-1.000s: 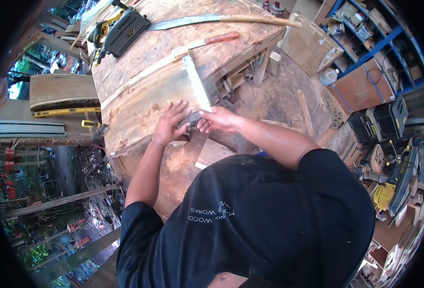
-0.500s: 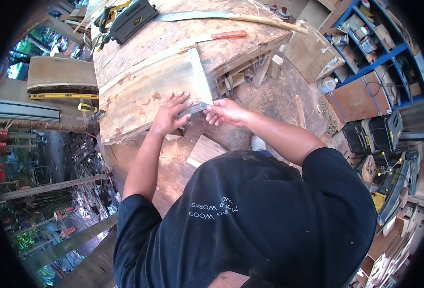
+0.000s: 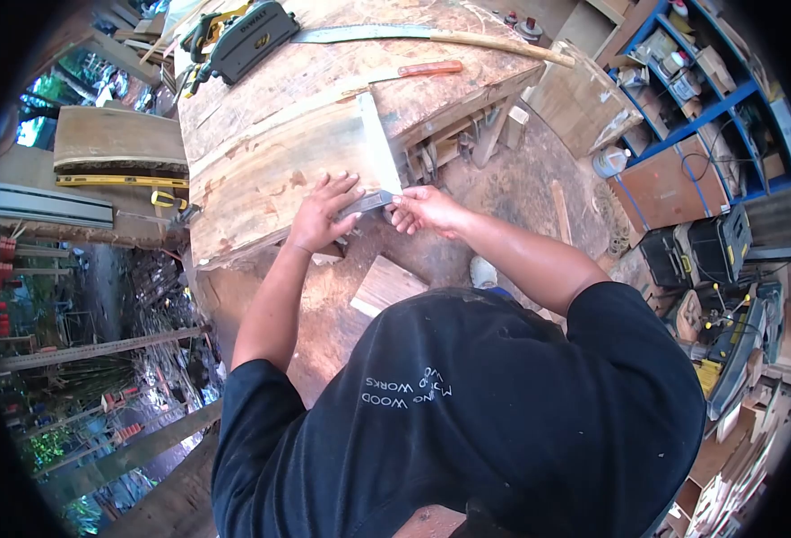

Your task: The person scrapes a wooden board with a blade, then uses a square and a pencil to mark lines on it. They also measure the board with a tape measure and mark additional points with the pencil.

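Observation:
A try square [image 3: 379, 143] lies on a wide wooden board [image 3: 270, 170], its bright blade across the right end and its dark stock at the near edge. My left hand [image 3: 324, 211] rests on the board with its fingers spread, the thumb against the stock. At the corner where blade and stock meet is my right hand [image 3: 422, 211], fingers curled in a pinch. Whatever those fingers hold, if anything, is too small to make out. Beyond the board lies a thin blade with a red-brown handle [image 3: 431, 68].
A circular saw [image 3: 247, 40] and a long wooden-handled blade [image 3: 494, 43] sit on the workbench [image 3: 341, 61]. A yellow level [image 3: 122, 181] and tape measure [image 3: 164, 199] are at left. An offcut [image 3: 388, 285] lies below. Blue shelving [image 3: 727, 117] and toolboxes [image 3: 695, 251] stand right.
The whole view has shifted slightly. Both hands and the try square keep nearly the same places on the board.

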The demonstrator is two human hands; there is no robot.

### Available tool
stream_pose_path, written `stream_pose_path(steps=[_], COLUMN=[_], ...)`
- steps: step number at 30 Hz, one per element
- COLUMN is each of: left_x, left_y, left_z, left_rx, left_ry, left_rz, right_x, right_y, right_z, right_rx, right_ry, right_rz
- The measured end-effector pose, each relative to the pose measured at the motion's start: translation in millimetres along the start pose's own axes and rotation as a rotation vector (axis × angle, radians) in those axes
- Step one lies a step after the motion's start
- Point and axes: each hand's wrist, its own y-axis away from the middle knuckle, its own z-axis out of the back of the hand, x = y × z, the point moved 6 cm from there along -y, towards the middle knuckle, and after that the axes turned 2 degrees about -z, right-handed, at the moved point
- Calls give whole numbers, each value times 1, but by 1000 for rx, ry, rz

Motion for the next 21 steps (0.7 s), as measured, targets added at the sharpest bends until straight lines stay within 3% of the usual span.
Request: stream_pose_path(steps=[21], left_x=[-2], left_y=[3], left_z=[7], left_rx=[-33], left_ry=[30], left_rz=[61], right_x=[11], right_y=[7], right_z=[6], right_rx=[-21], right_ry=[44], right_rz=[-17])
